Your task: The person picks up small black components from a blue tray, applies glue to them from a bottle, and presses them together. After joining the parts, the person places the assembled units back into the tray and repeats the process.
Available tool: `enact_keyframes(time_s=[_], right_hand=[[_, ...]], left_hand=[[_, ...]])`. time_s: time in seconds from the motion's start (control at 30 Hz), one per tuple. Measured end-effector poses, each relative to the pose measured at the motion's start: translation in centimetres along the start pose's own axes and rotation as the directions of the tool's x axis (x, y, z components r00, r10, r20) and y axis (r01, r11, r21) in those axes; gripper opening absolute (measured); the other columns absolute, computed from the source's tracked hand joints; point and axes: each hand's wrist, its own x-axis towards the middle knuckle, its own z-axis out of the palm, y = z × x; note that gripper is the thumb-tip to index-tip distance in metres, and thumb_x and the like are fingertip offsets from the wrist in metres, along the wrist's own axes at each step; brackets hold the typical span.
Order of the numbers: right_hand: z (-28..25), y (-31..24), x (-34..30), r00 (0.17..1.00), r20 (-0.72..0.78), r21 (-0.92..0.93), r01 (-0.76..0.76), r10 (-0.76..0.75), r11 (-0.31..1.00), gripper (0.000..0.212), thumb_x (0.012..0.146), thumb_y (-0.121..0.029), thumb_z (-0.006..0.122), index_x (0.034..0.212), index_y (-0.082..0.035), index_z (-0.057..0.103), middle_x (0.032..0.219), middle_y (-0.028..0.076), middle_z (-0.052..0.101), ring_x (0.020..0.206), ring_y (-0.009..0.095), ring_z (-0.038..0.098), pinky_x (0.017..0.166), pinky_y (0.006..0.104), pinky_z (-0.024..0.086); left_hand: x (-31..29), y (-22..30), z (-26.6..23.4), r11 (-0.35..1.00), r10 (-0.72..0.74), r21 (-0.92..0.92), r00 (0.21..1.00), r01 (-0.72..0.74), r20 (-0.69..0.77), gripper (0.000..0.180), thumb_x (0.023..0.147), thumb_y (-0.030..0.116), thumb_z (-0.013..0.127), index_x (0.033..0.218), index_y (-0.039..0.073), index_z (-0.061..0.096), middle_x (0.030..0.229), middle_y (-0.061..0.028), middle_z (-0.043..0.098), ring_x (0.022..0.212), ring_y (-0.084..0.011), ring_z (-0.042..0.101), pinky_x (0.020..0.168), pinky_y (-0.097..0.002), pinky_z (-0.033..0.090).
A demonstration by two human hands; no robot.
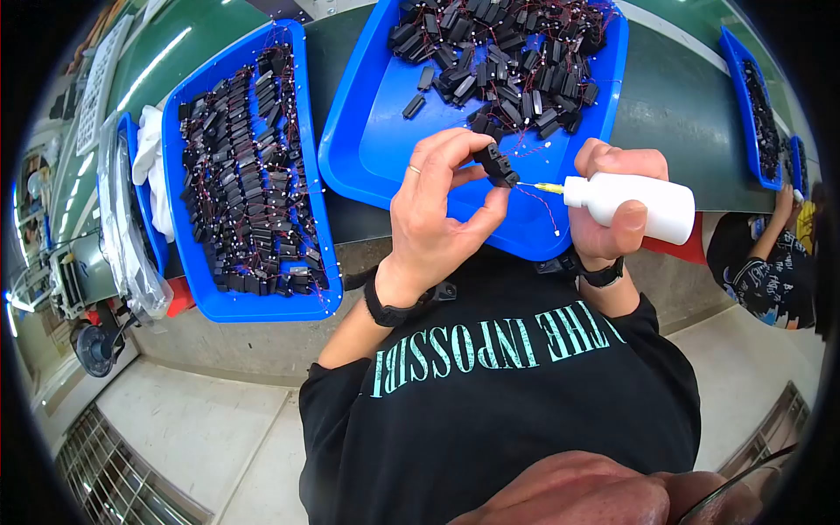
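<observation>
My left hand (429, 210) pinches a small black plastic part (497, 164) between thumb and fingers, over the near edge of the middle blue tray (372, 153). A thin twisted red-and-dark wire (546, 203) with a small white plug hangs by the part. Wrapped around a white squeeze bottle (643, 206), my right hand (595, 238) holds it on its side, nozzle to the left. The yellowish needle tip (547, 187) reaches right up to the part; whether it touches is too fine to tell. Loose black parts (512, 61) with wires lie heaped toward the tray's far end.
Left of me a second blue tray (262, 308) holds rows of similar black parts (241, 166). Beside it are clear plastic bags (131, 254) and a small fan (94, 348). On the far right, another person (770, 262) reaches toward more blue trays (744, 105) on the green table (669, 114).
</observation>
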Motion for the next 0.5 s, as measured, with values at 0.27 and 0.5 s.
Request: enact_keyframes(time_s=[0.27,0.5], right_hand=[[-0.34,0.66,-0.35,1.0,-0.002,-0.051,0.007,-0.007,0.999,0.043,0.086,-0.047,0.056,0.09,-0.005,0.048,0.058,0.002,0.037,0.048,0.011,0.031,0.048,0.0285,0.025],[-0.33,0.66,-0.28,1.0,-0.009,-0.067,0.01,-0.011,0.998,0.042,0.086,-0.046,0.056,0.09,-0.005,0.048,0.059,0.002,0.037,0.047,0.011,0.031,0.048,0.0282,0.025]], left_hand=[[0.05,-0.02,-0.04,1.0,0.012,0.017,1.0,-0.012,0.005,0.047,0.069,-0.005,0.072,0.112,0.001,0.057,0.112,-0.0134,0.057,0.093,-0.0209,0.065,0.074,-0.0294,0.061],[0.11,0.36,-0.29,0.999,-0.016,0.04,0.997,0.013,0.072,0.049,0.069,-0.01,0.07,0.115,-0.003,0.056,0.117,-0.0139,0.054,0.101,-0.0209,0.063,0.083,-0.0311,0.059]])
